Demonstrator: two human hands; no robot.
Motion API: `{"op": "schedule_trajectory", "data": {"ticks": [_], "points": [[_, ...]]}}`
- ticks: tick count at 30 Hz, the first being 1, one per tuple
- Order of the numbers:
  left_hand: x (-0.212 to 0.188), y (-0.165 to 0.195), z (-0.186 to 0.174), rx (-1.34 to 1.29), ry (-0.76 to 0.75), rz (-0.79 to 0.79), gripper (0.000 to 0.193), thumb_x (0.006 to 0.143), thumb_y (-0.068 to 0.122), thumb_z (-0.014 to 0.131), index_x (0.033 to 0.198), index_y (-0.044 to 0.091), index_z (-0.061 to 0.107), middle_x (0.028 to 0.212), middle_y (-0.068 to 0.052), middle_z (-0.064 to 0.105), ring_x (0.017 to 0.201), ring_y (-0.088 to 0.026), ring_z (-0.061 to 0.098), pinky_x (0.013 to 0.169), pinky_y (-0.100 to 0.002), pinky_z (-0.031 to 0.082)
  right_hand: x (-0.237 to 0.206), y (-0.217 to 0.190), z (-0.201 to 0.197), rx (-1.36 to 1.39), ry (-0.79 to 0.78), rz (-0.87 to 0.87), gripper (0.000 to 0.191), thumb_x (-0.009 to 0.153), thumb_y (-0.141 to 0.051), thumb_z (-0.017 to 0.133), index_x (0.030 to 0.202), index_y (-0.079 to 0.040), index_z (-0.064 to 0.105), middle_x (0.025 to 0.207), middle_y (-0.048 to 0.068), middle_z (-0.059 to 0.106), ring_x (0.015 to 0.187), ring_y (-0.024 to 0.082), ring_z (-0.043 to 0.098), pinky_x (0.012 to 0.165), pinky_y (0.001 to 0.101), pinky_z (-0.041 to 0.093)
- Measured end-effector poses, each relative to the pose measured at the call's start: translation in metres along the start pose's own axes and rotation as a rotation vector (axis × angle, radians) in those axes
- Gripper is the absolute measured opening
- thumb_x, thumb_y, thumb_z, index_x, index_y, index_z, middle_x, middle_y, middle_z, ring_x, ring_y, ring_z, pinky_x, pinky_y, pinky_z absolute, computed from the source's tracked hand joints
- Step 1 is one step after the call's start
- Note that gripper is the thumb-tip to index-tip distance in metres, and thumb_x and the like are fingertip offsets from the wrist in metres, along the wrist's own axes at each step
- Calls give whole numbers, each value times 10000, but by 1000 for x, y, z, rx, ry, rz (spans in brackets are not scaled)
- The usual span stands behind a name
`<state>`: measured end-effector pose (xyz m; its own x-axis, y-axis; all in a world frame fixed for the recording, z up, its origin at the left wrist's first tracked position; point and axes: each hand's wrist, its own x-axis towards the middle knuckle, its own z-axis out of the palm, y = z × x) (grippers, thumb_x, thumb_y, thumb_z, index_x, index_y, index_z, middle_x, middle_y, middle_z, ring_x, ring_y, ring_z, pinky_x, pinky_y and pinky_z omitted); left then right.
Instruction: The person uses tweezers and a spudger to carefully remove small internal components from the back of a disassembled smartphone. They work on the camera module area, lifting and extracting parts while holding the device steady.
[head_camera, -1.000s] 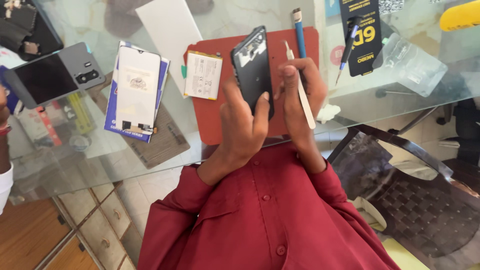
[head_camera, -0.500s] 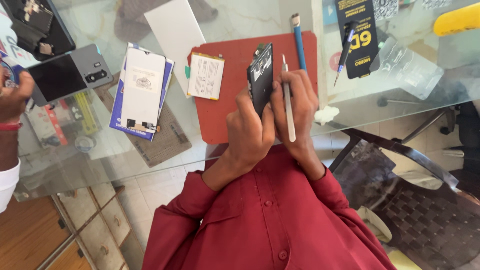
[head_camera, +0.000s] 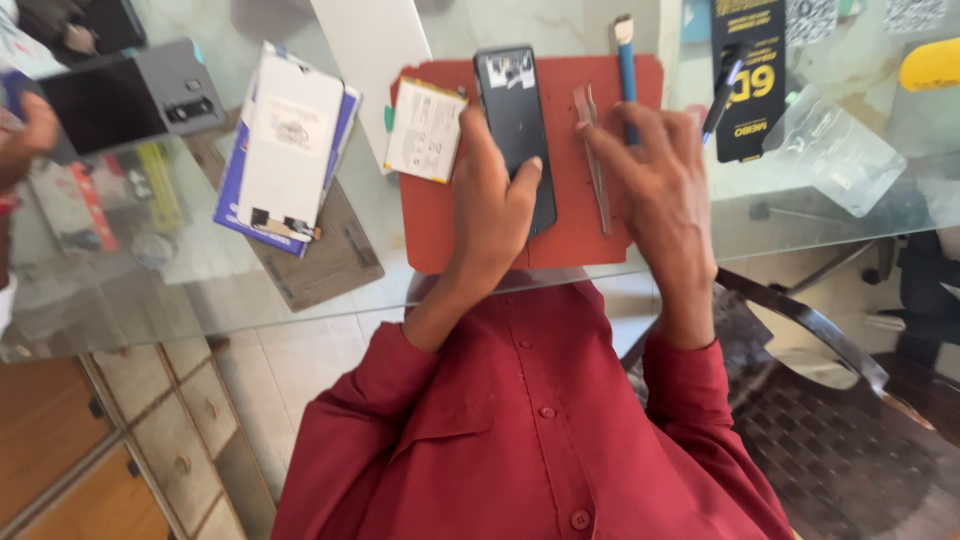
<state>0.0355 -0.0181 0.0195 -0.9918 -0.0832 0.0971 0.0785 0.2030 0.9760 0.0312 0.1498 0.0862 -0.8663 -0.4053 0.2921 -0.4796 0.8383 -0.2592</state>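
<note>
A black phone (head_camera: 515, 120) lies flat, back up, on a red mat (head_camera: 560, 230) on the glass table. My left hand (head_camera: 490, 205) grips its lower end, thumb on the back cover. To the right, thin metal tweezers (head_camera: 597, 190) rest on the mat. My right hand (head_camera: 655, 170) hovers over them with fingers spread, the index fingertip touching their upper end. A white battery (head_camera: 425, 130) sits at the mat's left edge. A blue-handled tool (head_camera: 626, 65) lies at the mat's top right.
A white box on a blue package (head_camera: 290, 140) lies left of the mat, with a grey phone (head_camera: 130, 95) further left near another person's hand (head_camera: 25, 140). A black packet (head_camera: 750, 70), a clear plastic bag (head_camera: 840, 150) and a yellow object (head_camera: 930, 62) are at the right.
The phone was held up off the mat between both hands, tweezers in the right. Now it is flat on the mat and the tweezers lie beside it, released.
</note>
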Motion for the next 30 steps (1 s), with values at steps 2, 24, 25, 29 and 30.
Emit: {"op": "schedule_trajectory", "data": {"ticks": [2,24,25,29,30], "points": [[3,-4,3,-43,-55,-161,495,931,-10,634,1328,14,340,1030,-227,697,919,-421,724,756,-467,550,-2,2,3,69,43,166,460,821,178,592,1229,-18,673,1147,138,615,999,340,562,856,444,499],[9,39,-39,396,-171,-269,523,939,8,639,1366,-67,344,712,-172,650,609,-392,679,520,-480,478,-55,-29,41,1424,150,849,276,1020,158,673,1166,1,500,1130,242,684,1070,236,712,972,343,620],[9,30,-31,387,-174,-255,524,963,6,626,1392,-65,333,744,-166,651,625,-372,688,535,-462,494,-55,-32,42,1401,145,862,276,1023,153,686,1156,4,497,1145,255,689,1095,239,707,991,338,606],[3,1,-13,339,-152,-167,541,1007,11,625,1427,-61,292,870,-192,658,742,-370,705,630,-448,524,-57,-33,45,1301,150,863,255,1060,126,711,1167,24,503,1150,240,686,1135,242,706,1031,323,581],[2,-4,-14,280,-141,-165,538,1006,8,625,1423,-53,290,900,-202,659,771,-373,709,651,-445,531,-58,-33,46,1285,157,862,249,1066,120,712,1176,27,509,1143,233,686,1131,243,711,1031,324,587]]}}
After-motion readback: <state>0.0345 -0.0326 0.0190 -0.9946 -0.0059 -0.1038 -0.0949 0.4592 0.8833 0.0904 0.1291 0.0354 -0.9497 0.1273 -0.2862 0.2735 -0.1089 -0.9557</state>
